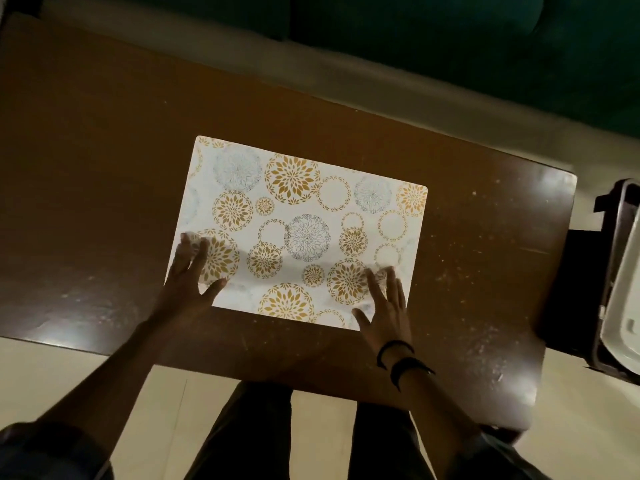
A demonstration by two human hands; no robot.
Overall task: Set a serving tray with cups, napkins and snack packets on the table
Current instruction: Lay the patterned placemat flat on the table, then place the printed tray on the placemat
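A white placemat (304, 216) printed with gold and grey flower circles lies flat in the middle of the brown wooden table (104, 168). My left hand (188, 275) rests flat on its near left corner, fingers spread. On the near right corner lies my right hand (384, 303), also flat with fingers apart, black bands on its wrist. Neither hand holds anything. A pale tray (623, 289) shows at the right edge of the view, beyond the table end. No cups, napkins or snack packets are in view.
The tray sits on a dark stand or stool (571, 296) just past the table's right end. A dark green sofa (450, 39) runs along the far side. Pale floor (52, 375) and my legs (311, 438) are at the near edge.
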